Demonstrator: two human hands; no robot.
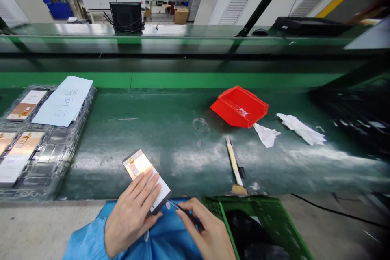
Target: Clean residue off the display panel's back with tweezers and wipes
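Near the front edge of the bench, a phone screen (140,161) lies tilted, its back with a copper-coloured area and a white part facing up. My left hand (134,205) grips it, fingers laid across the white part and thumb at the near edge. In my right hand (205,227) is a pair of dark tweezers (176,204), pinched between thumb and fingers. Their tips meet the screen's lower right corner; what they touch there is too small to make out.
A clear plastic tray (50,166) at left holds several phone screens (22,156) and a handwritten paper sheet (65,101). Toward the right are a red bin (240,107), white wipes (300,129), a brush-like tool (234,160) and a black pen (241,170). Below the bench stands a green crate (274,219).
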